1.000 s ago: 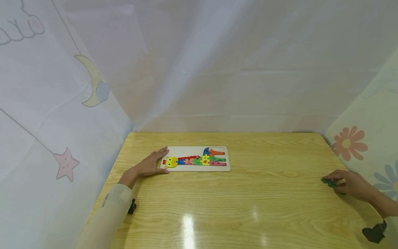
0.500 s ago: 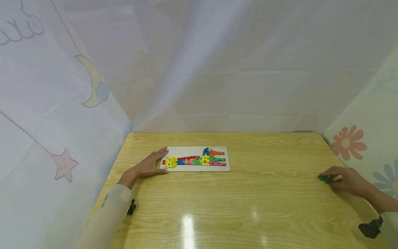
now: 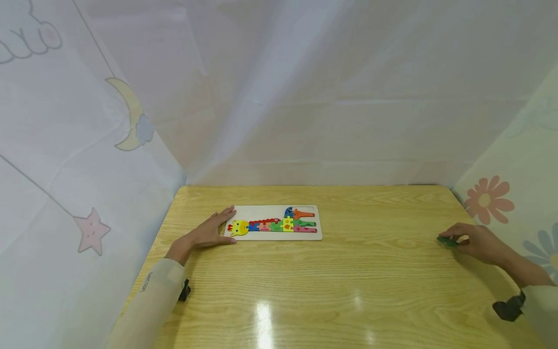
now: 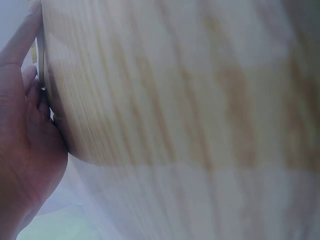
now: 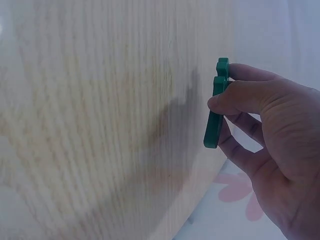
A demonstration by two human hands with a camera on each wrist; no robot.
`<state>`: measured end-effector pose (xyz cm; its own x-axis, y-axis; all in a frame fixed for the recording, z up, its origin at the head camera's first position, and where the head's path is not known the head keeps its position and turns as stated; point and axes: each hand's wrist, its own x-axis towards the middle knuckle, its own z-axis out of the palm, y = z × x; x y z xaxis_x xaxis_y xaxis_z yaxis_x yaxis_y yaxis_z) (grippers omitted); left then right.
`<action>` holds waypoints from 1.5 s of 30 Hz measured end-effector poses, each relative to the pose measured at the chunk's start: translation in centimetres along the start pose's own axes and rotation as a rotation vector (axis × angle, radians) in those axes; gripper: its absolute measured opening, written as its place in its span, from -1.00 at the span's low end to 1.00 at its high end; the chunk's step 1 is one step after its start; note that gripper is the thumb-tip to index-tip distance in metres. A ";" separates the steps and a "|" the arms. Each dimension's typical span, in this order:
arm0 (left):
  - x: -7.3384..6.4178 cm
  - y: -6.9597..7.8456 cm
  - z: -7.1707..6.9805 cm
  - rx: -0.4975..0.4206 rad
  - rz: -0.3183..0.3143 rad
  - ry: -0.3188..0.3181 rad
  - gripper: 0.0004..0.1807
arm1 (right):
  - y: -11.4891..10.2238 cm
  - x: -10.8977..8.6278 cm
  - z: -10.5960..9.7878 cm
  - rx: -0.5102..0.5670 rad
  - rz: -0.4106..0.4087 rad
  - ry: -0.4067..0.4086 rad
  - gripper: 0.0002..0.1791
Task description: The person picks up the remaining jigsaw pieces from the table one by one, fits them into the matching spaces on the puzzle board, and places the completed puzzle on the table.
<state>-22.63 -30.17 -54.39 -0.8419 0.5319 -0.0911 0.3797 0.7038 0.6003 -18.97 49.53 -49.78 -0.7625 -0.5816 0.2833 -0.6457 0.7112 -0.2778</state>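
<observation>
A white puzzle board (image 3: 270, 236) lies flat at the back left of the table, with a colourful giraffe (image 3: 275, 225) of interlocking pieces lying sideways on it. At the board's left end rests my left hand (image 3: 209, 231), fingers spread, the fingertips at the far corner and the thumb along the near edge. Far to the right, my right hand (image 3: 481, 244) pinches a green puzzle piece (image 5: 214, 115) between thumb and fingers. The right wrist view shows this piece edge-on, above its shadow on the wood. In the left wrist view my left hand (image 4: 25, 135) fills the left edge; the board is mostly hidden.
The light wooden table (image 3: 348, 276) has rounded back corners against a pale back curtain (image 3: 370, 121). Printed side curtains (image 3: 43, 126) stand close on both sides. A dark wrist device (image 3: 509, 308) sits below the right sleeve.
My right hand has moved left and slightly away from me, carrying the green puzzle piece. My left hand and the board have stayed in place.
</observation>
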 end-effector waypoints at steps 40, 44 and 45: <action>-0.1 0.1 0.0 0.001 0.002 0.011 0.15 | -2.5 7.7 0.0 -0.027 -0.079 -0.037 -0.44; -0.2 0.1 0.0 -0.002 0.000 0.009 0.15 | -2.8 8.3 0.2 0.003 -0.087 -0.051 -0.44; -0.2 0.1 0.0 0.000 0.000 0.008 0.15 | -2.8 8.5 0.2 0.010 -0.089 -0.054 -0.44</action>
<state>-22.45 -30.16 -54.27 -0.8448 0.5283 -0.0845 0.3799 0.7037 0.6004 -23.61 42.50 -46.77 -0.7032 -0.6626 0.2577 -0.7109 0.6524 -0.2626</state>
